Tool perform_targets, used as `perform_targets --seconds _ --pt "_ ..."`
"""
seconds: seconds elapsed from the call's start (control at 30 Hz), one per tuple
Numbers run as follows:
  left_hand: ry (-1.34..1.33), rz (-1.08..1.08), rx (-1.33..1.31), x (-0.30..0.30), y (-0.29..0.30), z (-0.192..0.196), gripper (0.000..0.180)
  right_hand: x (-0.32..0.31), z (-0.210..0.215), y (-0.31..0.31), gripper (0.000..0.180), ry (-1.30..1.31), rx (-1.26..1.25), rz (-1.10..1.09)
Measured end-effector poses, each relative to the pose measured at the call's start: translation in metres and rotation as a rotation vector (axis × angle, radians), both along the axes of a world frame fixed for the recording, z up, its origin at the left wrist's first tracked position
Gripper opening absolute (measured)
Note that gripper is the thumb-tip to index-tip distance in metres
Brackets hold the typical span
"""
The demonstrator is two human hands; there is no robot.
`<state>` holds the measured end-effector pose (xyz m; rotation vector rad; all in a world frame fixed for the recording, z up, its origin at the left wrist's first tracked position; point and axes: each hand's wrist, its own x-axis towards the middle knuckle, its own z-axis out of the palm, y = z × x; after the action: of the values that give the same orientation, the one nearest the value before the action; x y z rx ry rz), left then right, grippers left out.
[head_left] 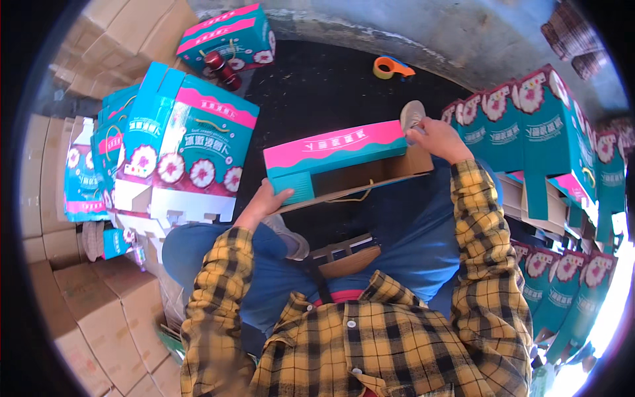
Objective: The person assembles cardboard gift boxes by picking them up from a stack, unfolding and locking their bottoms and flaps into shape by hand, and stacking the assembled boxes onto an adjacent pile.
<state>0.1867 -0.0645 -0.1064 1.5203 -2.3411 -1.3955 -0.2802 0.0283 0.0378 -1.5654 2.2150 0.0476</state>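
A teal and pink cardboard gift box (337, 147) stands between my knees, one side open onto its brown inside. A yellow cord handle (350, 196) hangs from its near panel. My left hand (266, 202) grips the box's left end, thumb on a teal flap (292, 186). At the other end my right hand (440, 139) is closed around the edge near the corner, its fingertips partly hidden. Just beyond that hand shows a beige shoe (413, 114).
Flattened teal and pink cartons (205, 142) lean on the left beside stacked brown boxes (109, 311). Rows of similar cartons (546, 135) stand at right. An orange tape dispenser (392, 67) lies on the black mat (317, 79); a red flask (223, 71) is near a finished-looking box (228, 40).
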Motion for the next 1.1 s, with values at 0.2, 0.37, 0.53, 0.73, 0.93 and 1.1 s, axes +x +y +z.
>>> perform_targets --seconds 0.2,0.37,0.53,0.73,0.93,1.1 --pt "0.108 0.007 0.055 -0.009 -0.003 -0.003 0.078 0.006 0.010 0.035 0.100 -0.643 0.314 0.219" --pt "0.140 0.035 0.022 0.019 -0.010 -0.020 0.075 0.025 0.015 0.020 0.106 -0.429 0.423 0.496" --pt "0.301 0.193 0.508 -0.012 -0.007 0.027 0.059 -0.001 0.013 0.033 0.087 -0.397 0.316 0.346" --pt "0.407 0.327 0.855 0.026 -0.015 0.052 0.054 0.007 -0.014 0.008 0.069 -0.235 0.081 0.265" --pt "0.120 0.332 0.764 -0.008 -0.004 0.059 0.085 0.006 -0.075 0.011 0.093 -0.041 0.009 -0.095" --pt "0.092 0.271 0.849 -0.017 -0.012 0.039 0.092 -0.006 -0.109 0.003 0.101 -0.907 0.030 -0.101"
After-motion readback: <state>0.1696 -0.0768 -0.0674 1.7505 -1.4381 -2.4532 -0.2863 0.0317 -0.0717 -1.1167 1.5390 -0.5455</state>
